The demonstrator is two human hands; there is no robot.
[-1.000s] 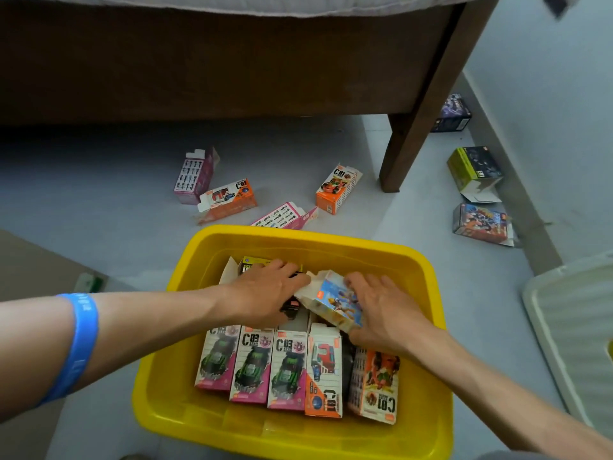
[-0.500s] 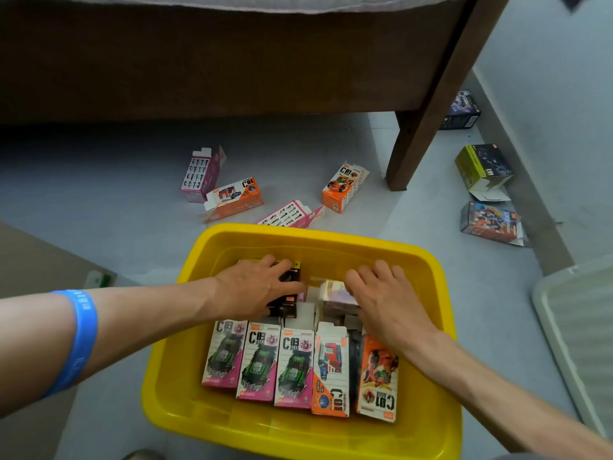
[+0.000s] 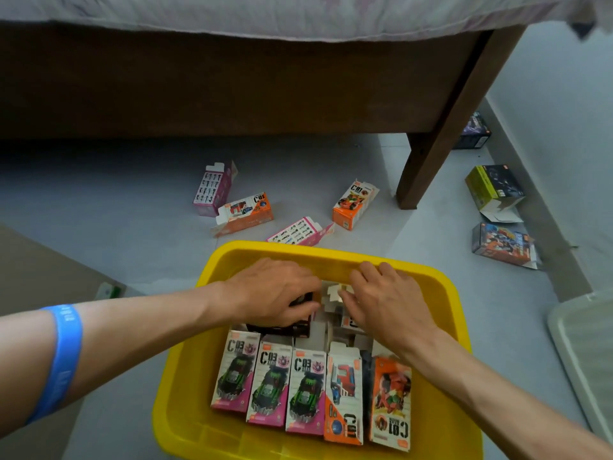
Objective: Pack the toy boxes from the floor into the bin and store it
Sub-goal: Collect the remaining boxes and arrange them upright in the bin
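A yellow bin [image 3: 185, 376] stands on the grey floor in front of me. Along its near side lies a row of toy boxes [image 3: 308, 390], pink and orange. At the far end my left hand [image 3: 272, 293] grips a black box [image 3: 300, 327], thumb under and fingers over it. My right hand [image 3: 388, 303] presses flat on a pale box [image 3: 333, 292] beside it. Loose on the floor beyond the bin lie a pink box [image 3: 212, 189], an orange box [image 3: 245, 212], another pink box [image 3: 295, 232] and an orange box [image 3: 353, 204].
A brown bed frame spans the back, its leg [image 3: 441, 137] at the right. By the right wall lie a green-and-black box [image 3: 494, 185], a dark colourful box [image 3: 502, 244] and a dark purple box [image 3: 472, 131]. A white lid [image 3: 583, 353] lies at the right, a brown board [image 3: 33, 277] at the left.
Both hands have moved toward the bin's far end. The pale box that was held up between them now sits lower in the bin under my right hand.
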